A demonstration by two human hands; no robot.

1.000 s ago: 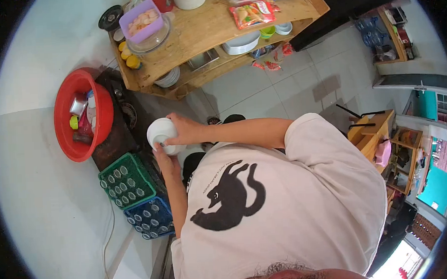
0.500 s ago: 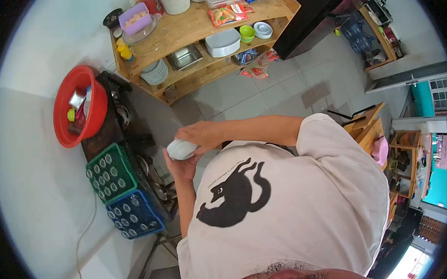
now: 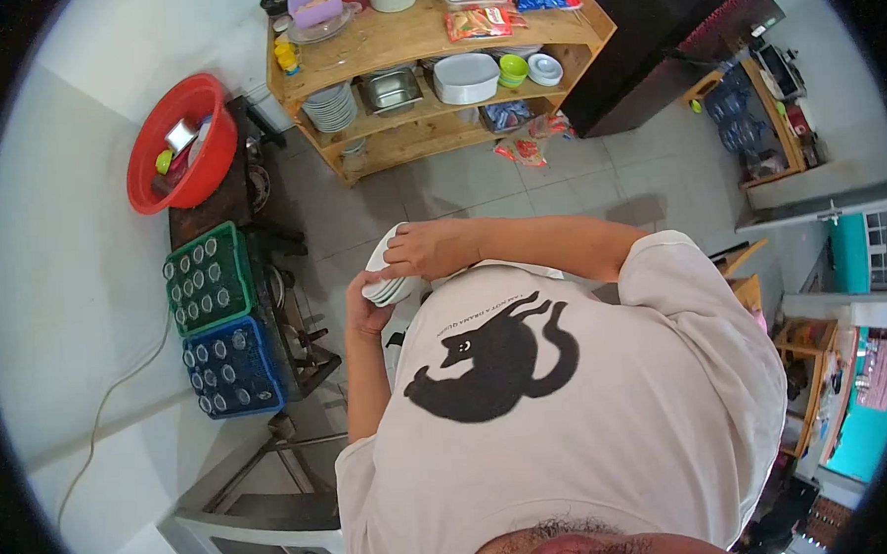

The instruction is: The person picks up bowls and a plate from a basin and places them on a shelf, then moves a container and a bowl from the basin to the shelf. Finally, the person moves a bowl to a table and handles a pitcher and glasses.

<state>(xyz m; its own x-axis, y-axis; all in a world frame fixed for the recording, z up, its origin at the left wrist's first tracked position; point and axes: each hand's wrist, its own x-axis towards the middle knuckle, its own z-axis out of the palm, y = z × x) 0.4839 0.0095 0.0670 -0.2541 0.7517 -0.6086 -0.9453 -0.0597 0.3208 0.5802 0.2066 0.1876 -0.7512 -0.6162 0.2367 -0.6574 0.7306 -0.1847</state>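
The left hand [image 3: 370,307] and right hand [image 3: 430,249] clasp the dishes [image 3: 394,291] between them: at the left's two o'clock, the right's eight, long edge slanting seven to one.

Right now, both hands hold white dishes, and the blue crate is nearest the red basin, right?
Not quite: the head view shows the green crate, not the blue crate, nearest the red basin. The left hand and right hand do hold white dishes.
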